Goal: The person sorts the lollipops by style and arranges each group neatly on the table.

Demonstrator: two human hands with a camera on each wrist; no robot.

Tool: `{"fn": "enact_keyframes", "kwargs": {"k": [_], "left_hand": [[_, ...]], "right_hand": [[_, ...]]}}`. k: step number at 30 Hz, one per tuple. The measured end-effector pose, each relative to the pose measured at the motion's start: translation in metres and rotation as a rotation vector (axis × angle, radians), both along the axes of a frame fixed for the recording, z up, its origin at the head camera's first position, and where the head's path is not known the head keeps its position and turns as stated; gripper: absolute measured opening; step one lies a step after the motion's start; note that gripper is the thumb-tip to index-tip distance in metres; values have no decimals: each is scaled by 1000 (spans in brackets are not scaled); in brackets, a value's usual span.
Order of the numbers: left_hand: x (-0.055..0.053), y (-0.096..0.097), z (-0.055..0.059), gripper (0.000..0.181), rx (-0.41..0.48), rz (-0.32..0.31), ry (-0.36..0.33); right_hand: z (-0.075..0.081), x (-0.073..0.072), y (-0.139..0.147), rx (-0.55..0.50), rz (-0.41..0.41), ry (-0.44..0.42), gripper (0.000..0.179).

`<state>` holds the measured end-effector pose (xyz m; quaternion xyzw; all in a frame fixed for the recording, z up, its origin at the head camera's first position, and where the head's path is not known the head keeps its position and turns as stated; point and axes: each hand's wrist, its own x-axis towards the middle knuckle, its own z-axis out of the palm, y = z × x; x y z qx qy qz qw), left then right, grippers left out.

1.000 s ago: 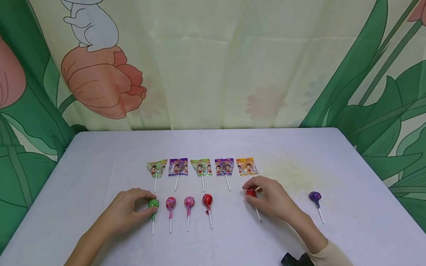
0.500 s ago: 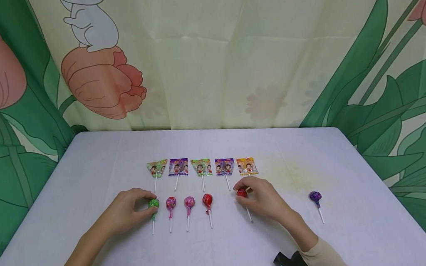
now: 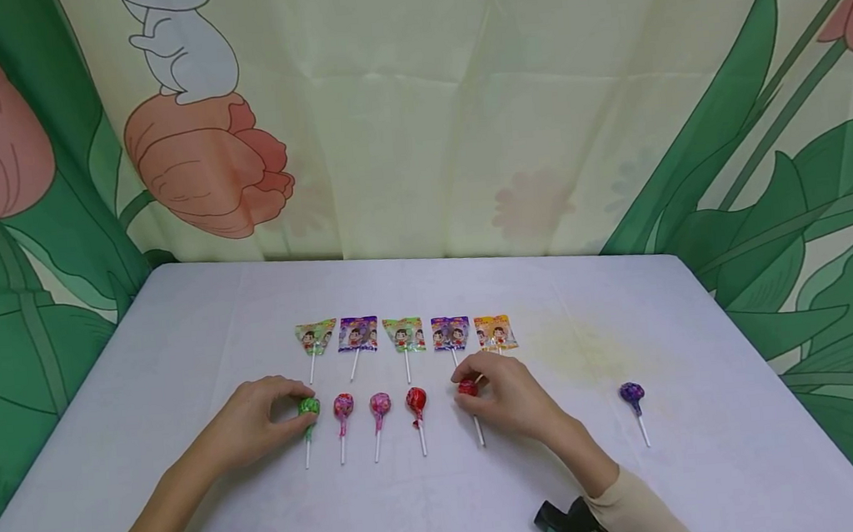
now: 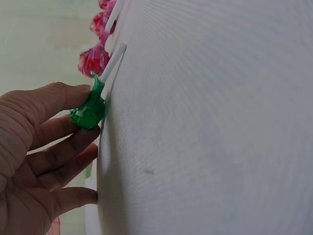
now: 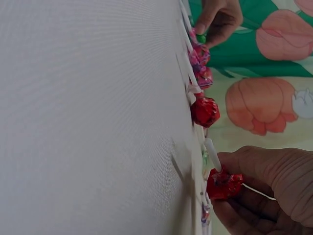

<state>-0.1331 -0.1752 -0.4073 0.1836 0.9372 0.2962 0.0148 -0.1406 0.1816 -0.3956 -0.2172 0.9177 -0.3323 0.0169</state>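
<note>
My left hand (image 3: 264, 421) pinches the green-wrapped head of a lollipop (image 4: 88, 113) between thumb and fingers, its white stick pointing toward me at the left end of the near row. To its right lie two pink lollipops (image 3: 343, 406) (image 3: 381, 404) and a red lollipop (image 3: 416, 400), sticks toward me. Right of these, my right hand (image 3: 507, 393) pinches another red lollipop (image 5: 224, 185) by its round head. In the right wrist view that head shows between thumb and fingers, close beside the white cloth.
Behind runs a row of flat-bagged lollipops: green (image 3: 316, 336), purple (image 3: 358, 335), green (image 3: 404, 334), purple (image 3: 450, 333) and orange (image 3: 495, 333). A dark purple lollipop (image 3: 632, 393) lies alone at the right. A white cloth (image 3: 446, 515) covers the table; a printed curtain (image 3: 416, 133) hangs behind.
My right hand has moved left with the red lollipop, from below the orange bag to below the right-hand purple bag. The left hand and the green lollipop have stayed in place.
</note>
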Motion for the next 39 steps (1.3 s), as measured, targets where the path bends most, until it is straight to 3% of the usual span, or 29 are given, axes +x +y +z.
{"fn": "enact_keyframes", "kwargs": {"k": [17,39], "left_hand": [[1,1,1,26,-1,-6,2],[0,1,1,27,0,-11,-4]], "right_hand": [[1,-4,-16,19,18,-66,15],[-1,-2,-17,61,5,-47,20]]}}
